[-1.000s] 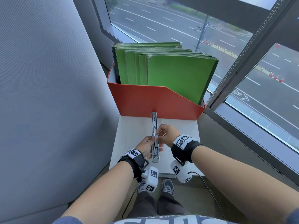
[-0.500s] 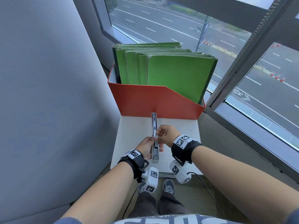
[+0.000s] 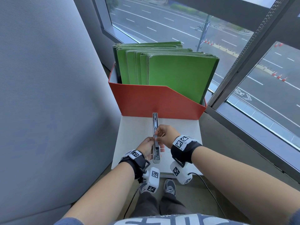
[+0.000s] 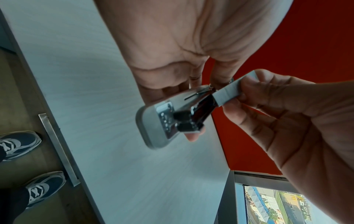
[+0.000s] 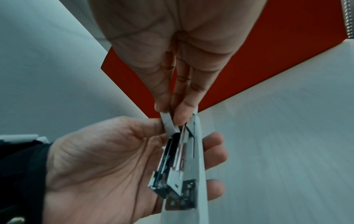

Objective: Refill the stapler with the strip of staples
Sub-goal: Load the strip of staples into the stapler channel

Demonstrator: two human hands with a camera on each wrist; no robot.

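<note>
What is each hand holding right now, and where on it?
The left hand grips the opened stapler around the middle of its body. The right hand pinches the strip of staples at its far end, feeding it into the channel.

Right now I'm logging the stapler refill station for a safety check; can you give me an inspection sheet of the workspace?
Surface: small white table, bare where visible.
Job's things: stapler hinged fully open, held above the table; strip of staples at its magazine channel, not yet seated.
Clutter: red file box at the far edge, packed with upright green folders.
Hands: left hand grips the stapler; right hand pinches the strip.
Cables: black cable from the right wrist camera, hanging beside the table.
Surroundings: grey partition on the left, window overlooking a road on the right.
</note>
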